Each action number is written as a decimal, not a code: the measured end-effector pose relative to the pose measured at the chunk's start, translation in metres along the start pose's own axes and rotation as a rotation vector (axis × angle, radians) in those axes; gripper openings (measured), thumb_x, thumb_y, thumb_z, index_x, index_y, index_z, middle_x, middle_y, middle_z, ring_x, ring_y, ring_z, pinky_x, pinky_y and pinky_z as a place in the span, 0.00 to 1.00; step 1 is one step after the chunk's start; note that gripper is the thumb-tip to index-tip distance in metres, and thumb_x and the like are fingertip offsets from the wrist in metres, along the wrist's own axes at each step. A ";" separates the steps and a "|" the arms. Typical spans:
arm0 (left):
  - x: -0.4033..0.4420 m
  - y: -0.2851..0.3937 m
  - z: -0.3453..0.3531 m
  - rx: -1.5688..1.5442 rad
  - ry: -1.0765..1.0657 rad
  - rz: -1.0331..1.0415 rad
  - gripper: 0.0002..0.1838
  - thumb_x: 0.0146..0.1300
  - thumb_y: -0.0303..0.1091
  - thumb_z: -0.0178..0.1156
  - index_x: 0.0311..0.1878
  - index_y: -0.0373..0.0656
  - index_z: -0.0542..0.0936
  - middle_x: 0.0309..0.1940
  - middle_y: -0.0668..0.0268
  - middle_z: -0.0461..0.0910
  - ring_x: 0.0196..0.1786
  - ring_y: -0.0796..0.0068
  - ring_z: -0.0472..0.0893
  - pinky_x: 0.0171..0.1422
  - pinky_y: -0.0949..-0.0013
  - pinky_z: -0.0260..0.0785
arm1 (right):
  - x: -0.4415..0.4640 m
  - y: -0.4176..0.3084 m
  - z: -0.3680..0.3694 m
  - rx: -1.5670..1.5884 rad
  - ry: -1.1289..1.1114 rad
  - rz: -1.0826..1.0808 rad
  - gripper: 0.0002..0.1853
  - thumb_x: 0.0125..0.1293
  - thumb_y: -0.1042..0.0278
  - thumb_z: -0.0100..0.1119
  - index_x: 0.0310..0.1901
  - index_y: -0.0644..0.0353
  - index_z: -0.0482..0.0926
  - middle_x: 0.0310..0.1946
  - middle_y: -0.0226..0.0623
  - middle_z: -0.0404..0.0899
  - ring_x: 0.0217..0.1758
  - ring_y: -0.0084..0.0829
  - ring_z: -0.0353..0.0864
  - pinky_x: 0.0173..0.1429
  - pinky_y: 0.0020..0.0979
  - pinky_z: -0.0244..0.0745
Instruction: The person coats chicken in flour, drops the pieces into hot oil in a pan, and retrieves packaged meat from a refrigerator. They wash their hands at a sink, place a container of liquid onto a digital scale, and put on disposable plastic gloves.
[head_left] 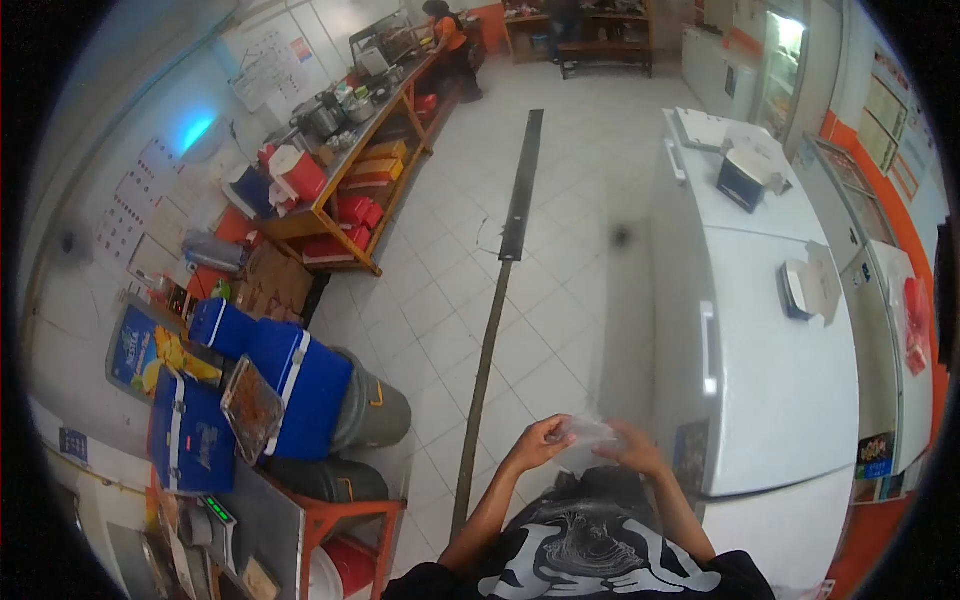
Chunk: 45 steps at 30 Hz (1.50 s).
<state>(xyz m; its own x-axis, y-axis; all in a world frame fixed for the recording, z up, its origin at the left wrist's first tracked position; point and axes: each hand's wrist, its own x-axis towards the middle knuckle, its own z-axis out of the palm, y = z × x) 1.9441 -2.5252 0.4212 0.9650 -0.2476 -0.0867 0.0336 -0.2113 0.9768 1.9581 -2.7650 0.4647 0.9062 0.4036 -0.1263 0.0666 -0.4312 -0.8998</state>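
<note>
Clear plastic held up between two bare hands, over a tiled floor

Far left: blue cooler [195, 445] next to a second blue cooler [312, 385]; a tilted tray of brown contents [254, 405] rests against them. Below, a scale [220, 512] with green digits lit, on a metal-topped table [268, 515]. Grey bin [380, 410] just right of the coolers. Beyond, at the long worktable [385, 115], a person in an orange top [452, 42], well apart.

Centre: left hand [538, 443], fingers curled, pinching the near-side edge of a thin clear plastic bag [588, 434]. Bag lies directly between the hands, in front of the torso; its long axis appears to run crosswise, hand to hand. Neither hand is clearly nearer to it. Right hand [634, 450]: blurred, fingers bent toward the bag's right side and seemingly touching; whether they grip cannot be told.

Right: white chest freezer [780, 400], beside the right arm, with two opened boxes [742, 185] on its lids.
</note>
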 end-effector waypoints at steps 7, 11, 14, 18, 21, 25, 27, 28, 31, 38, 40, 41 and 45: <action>0.204 -0.002 -0.065 0.150 0.207 0.021 0.23 0.58 0.45 0.67 0.50 0.38 0.76 0.42 0.62 0.80 0.45 0.68 0.80 0.51 0.66 0.72 | 0.193 0.013 -0.071 0.508 0.043 0.143 0.23 0.56 0.73 0.69 0.53 0.60 0.74 0.45 0.32 0.78 0.50 0.24 0.75 0.55 0.26 0.70; 0.331 0.003 -0.112 0.067 0.140 -0.061 0.20 0.58 0.43 0.67 0.47 0.39 0.77 0.40 0.63 0.81 0.42 0.71 0.80 0.49 0.68 0.72 | 0.319 0.014 -0.129 0.610 0.118 0.105 0.19 0.56 0.77 0.68 0.49 0.60 0.74 0.44 0.31 0.78 0.46 0.21 0.76 0.50 0.23 0.71; 0.409 0.021 -0.144 -0.020 0.146 -0.095 0.18 0.59 0.40 0.67 0.46 0.40 0.77 0.38 0.66 0.80 0.40 0.75 0.78 0.47 0.70 0.71 | 0.418 0.014 -0.177 0.568 0.085 -0.007 0.19 0.57 0.78 0.67 0.50 0.60 0.74 0.43 0.30 0.78 0.41 0.19 0.75 0.47 0.22 0.72; 0.493 0.067 -0.201 -0.115 0.271 -0.107 0.17 0.59 0.35 0.67 0.48 0.39 0.75 0.37 0.70 0.78 0.40 0.82 0.76 0.44 0.74 0.70 | 0.553 -0.024 -0.237 0.420 -0.066 -0.021 0.21 0.57 0.80 0.66 0.53 0.60 0.73 0.42 0.30 0.78 0.37 0.17 0.74 0.43 0.22 0.73; 0.548 0.063 -0.246 -0.329 0.329 -0.083 0.17 0.61 0.31 0.65 0.51 0.39 0.75 0.40 0.71 0.77 0.43 0.82 0.76 0.50 0.75 0.70 | 0.653 -0.049 -0.254 0.495 -0.148 -0.122 0.25 0.56 0.76 0.68 0.56 0.60 0.73 0.41 0.29 0.77 0.36 0.19 0.74 0.42 0.22 0.72; 0.631 0.046 -0.309 -0.426 0.433 -0.089 0.22 0.59 0.31 0.66 0.55 0.38 0.73 0.44 0.68 0.78 0.45 0.78 0.77 0.52 0.71 0.70 | 0.772 -0.078 -0.276 0.224 -0.416 0.078 0.24 0.62 0.55 0.63 0.56 0.59 0.74 0.45 0.32 0.79 0.44 0.23 0.76 0.46 0.26 0.72; 0.678 0.029 -0.345 -0.431 0.411 -0.104 0.25 0.59 0.30 0.65 0.58 0.38 0.71 0.46 0.66 0.78 0.45 0.76 0.78 0.52 0.70 0.70 | 0.843 -0.052 -0.273 0.113 -0.596 0.187 0.28 0.63 0.47 0.60 0.57 0.58 0.74 0.45 0.32 0.79 0.43 0.23 0.75 0.45 0.27 0.71; 0.704 0.026 -0.365 -0.435 0.402 -0.111 0.26 0.59 0.29 0.65 0.60 0.38 0.70 0.47 0.65 0.78 0.45 0.74 0.78 0.52 0.70 0.70 | 0.878 -0.043 -0.272 0.082 -0.657 0.277 0.27 0.66 0.46 0.57 0.56 0.59 0.76 0.40 0.29 0.76 0.38 0.22 0.71 0.37 0.24 0.66; 0.782 0.030 -0.433 -0.505 0.238 -0.166 0.29 0.59 0.28 0.64 0.63 0.37 0.68 0.49 0.64 0.77 0.47 0.76 0.78 0.51 0.73 0.71 | 0.956 -0.043 -0.270 0.425 -0.591 0.127 0.25 0.67 0.47 0.57 0.55 0.59 0.75 0.39 0.26 0.74 0.40 0.21 0.69 0.40 0.25 0.66; 1.004 0.100 -0.577 -0.241 -0.045 -0.002 0.34 0.56 0.19 0.57 0.68 0.49 0.66 0.54 0.62 0.77 0.35 0.78 0.76 0.35 0.73 0.69 | 1.138 -0.123 -0.318 1.008 -0.372 0.200 0.24 0.65 0.54 0.60 0.56 0.58 0.67 0.48 0.31 0.73 0.52 0.26 0.73 0.50 0.27 0.74; 1.064 0.118 -0.610 -0.226 -0.111 -0.008 0.34 0.56 0.19 0.57 0.68 0.48 0.66 0.55 0.62 0.77 0.34 0.79 0.76 0.34 0.74 0.68 | 1.197 -0.129 -0.329 1.082 -0.333 0.180 0.29 0.64 0.58 0.62 0.61 0.57 0.62 0.50 0.34 0.73 0.54 0.29 0.75 0.50 0.30 0.78; 1.094 0.124 -0.629 -0.219 -0.141 -0.010 0.34 0.56 0.19 0.57 0.68 0.48 0.65 0.55 0.63 0.77 0.34 0.79 0.76 0.34 0.74 0.68 | 1.228 -0.126 -0.334 1.050 -0.306 0.175 0.29 0.64 0.59 0.62 0.62 0.57 0.62 0.51 0.34 0.73 0.54 0.30 0.75 0.51 0.31 0.77; 1.211 0.107 -0.686 -0.287 -0.180 0.106 0.36 0.56 0.17 0.55 0.69 0.47 0.64 0.62 0.62 0.71 0.52 0.75 0.75 0.47 0.72 0.71 | 1.353 -0.112 -0.354 0.973 -0.256 0.174 0.29 0.65 0.63 0.60 0.65 0.58 0.62 0.50 0.33 0.73 0.53 0.29 0.74 0.57 0.32 0.72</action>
<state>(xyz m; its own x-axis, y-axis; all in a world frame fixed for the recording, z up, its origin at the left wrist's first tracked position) 3.2945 -2.1985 0.5549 0.9066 -0.4219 0.0101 0.0319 0.0922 0.9952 3.3246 -2.4564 0.5420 0.7470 0.6074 -0.2702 -0.5289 0.2966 -0.7952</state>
